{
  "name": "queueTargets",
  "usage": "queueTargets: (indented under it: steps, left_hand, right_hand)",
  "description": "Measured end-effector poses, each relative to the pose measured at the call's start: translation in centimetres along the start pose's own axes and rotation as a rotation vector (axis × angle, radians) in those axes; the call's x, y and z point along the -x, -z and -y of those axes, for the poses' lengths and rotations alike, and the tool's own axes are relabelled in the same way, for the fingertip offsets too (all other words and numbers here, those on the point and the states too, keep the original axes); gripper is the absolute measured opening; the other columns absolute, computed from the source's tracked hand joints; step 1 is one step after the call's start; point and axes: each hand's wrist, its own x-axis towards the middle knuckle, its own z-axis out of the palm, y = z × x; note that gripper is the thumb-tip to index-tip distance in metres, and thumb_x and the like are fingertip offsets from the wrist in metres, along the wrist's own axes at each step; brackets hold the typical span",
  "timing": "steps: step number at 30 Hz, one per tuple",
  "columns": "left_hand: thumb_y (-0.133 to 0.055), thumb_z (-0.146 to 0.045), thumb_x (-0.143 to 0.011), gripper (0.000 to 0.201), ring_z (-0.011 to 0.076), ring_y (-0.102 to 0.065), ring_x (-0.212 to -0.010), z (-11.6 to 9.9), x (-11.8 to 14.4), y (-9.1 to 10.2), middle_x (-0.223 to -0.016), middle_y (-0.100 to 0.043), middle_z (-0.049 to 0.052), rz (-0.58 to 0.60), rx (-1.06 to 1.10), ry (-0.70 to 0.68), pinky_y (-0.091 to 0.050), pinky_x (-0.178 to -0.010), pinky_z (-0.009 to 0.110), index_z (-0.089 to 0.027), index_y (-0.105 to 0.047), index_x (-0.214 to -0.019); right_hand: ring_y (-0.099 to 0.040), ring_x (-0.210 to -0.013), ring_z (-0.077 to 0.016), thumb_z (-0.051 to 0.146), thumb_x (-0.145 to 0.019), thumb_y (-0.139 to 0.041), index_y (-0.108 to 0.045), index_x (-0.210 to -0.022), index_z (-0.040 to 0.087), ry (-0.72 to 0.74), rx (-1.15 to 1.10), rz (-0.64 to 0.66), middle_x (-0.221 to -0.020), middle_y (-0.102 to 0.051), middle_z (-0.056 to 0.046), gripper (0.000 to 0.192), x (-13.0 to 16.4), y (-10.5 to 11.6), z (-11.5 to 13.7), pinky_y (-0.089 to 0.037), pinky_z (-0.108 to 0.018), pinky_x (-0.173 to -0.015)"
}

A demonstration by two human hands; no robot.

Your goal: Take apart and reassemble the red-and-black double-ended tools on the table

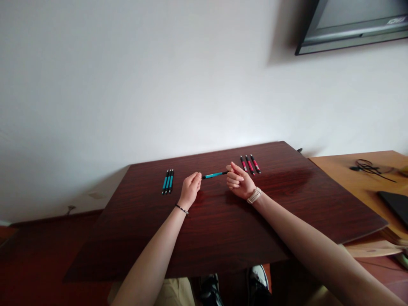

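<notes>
Between my two hands a blue pen (pixel 214 175) with black ends is held level above the dark table. The fingers of my left hand (pixel 191 187) pinch its left end. At the other end, my right hand (pixel 238 182) has its fingers curled, with the pen's black end reaching into them. To the left lie three blue pens (pixel 167 182) side by side on the table. Three pink-red pens (pixel 250 164) lie just beyond my right hand, slightly fanned out.
The dark wooden table (pixel 197 238) stands against a white wall. On the right a lighter wooden desk (pixel 344 163) holds a black cable (pixel 369 166) and a dark flat object (pixel 395 205). A wall-mounted screen (pixel 357 25) hangs at the upper right.
</notes>
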Motion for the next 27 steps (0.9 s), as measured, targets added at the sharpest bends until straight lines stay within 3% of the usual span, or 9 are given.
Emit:
queueTargets:
  steps: [5,11,17,27]
  left_hand:
    - [-0.07,-0.069,-0.091,0.063,0.0064,-0.024,-0.048,0.3,-0.1,0.0,-0.058,-0.029,-0.007,-0.093,-0.029,0.062,-0.014,-0.045,0.024,-0.022,-0.038,-0.063]
    - [-0.071,-0.065,-0.092,0.056,0.0069,-0.032,-0.047,-0.3,0.2,-0.1,-0.059,-0.037,-0.006,0.025,0.001,0.039,-0.022,-0.044,0.022,-0.02,-0.046,-0.069]
    - [-0.073,-0.067,-0.088,0.064,0.0051,-0.021,-0.046,0.4,-0.5,0.9,-0.058,-0.026,-0.009,-0.155,0.045,0.063,-0.013,-0.044,0.021,-0.023,-0.033,-0.065]
    - [-0.073,-0.064,-0.089,0.064,0.0051,-0.02,-0.045,1.0,-0.9,2.0,-0.056,-0.025,-0.009,-0.226,0.078,0.024,-0.013,-0.043,0.021,-0.023,-0.032,-0.064]
  right_hand:
    - [-0.009,-0.041,-0.0093,0.033,-0.112,-0.052,-0.04,-0.078,0.024,-0.006,0.025,-0.005,-0.046,-0.017,0.014,0.037,0.0,0.0,-0.3,-0.016,-0.019,-0.039]
    - [-0.008,-0.041,-0.0093,0.032,-0.112,-0.052,-0.041,-0.078,0.024,0.008,0.024,-0.013,-0.046,-0.017,0.014,0.037,0.0,0.0,-0.3,-0.017,-0.019,-0.04]
    - [-0.01,-0.04,-0.009,0.033,-0.114,-0.047,-0.041,-0.077,0.023,0.04,-0.004,-0.016,-0.045,-0.02,0.014,0.039,0.1,0.2,0.3,-0.018,-0.019,-0.039]
    - [-0.013,-0.037,-0.0088,0.031,-0.114,-0.048,-0.041,-0.078,0.024,0.094,-0.02,-0.03,-0.045,-0.023,0.014,0.038,0.4,-0.1,1.3,-0.019,-0.018,-0.038]
